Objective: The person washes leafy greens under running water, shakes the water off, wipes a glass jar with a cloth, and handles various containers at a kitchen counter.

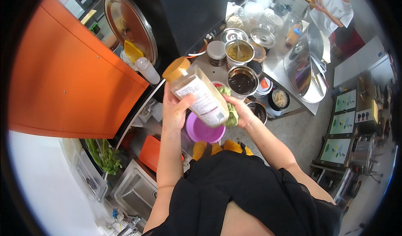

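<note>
My left hand (176, 109) grips a clear plastic jar (201, 94) near its orange-yellow screw lid (176, 69). The jar is tilted, its lid towards the upper left, and a white label covered in print faces me. Tan contents show through its walls. In my right hand (240, 110) is a bunched green cloth (231, 115), pressed against the jar's bottom end; the fingers behind it are partly hidden. Below the jar stands a purple plastic basin (204, 131), partly covered by my left hand and the jar.
Ahead, a pot of dark sauce (242, 80) and a pot of yellowish paste (239, 52) with a spoon stand among tubs. A steel table (279, 69) bears a large curved metal vessel (298, 63). At left are an orange panel (75, 79) and a sink (135, 189). A person (331, 8) stands far right.
</note>
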